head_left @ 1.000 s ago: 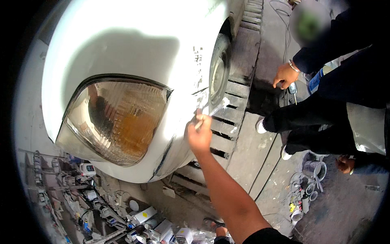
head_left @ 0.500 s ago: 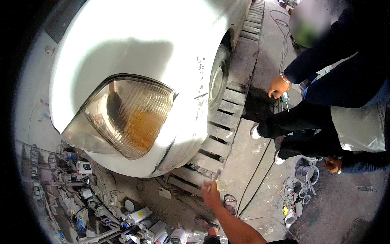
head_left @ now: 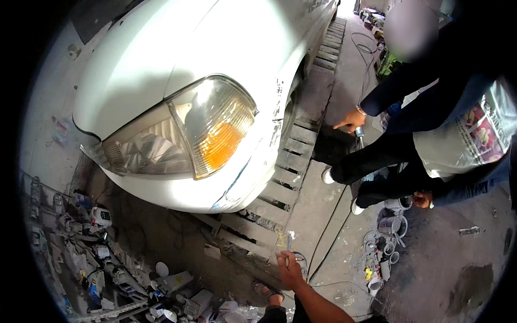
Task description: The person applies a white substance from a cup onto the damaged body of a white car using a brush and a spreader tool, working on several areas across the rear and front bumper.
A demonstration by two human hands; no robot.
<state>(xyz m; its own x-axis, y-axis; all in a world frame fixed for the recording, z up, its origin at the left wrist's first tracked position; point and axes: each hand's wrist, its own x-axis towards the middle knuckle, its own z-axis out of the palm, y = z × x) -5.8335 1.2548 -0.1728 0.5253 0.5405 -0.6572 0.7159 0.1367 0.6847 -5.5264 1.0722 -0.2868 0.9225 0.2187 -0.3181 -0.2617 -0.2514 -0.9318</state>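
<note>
Here, a white bag (head_left: 467,134) at three o'clock carries lettering and reddish pictures; near six, the right hand (head_left: 291,270) grips a pale-bladed scraper (head_left: 291,240), left hand unseen.

A slim, flat hand tool with a pale, whitish blade (head_left: 291,240) stands nearly upright in the person's right hand (head_left: 290,271), blade tip pointing away from the person; its lower part is hidden by the fingers, so its exact kind is hard to tell. It is held apart from a glossy white car (head_left: 237,59), whose front corner angles toward the lower left. The car's large clear headlamp (head_left: 207,126) has a ribbed amber section; dark speckled marks spot the side panel, and a bluish-dark line slants across the bumper.
</note>
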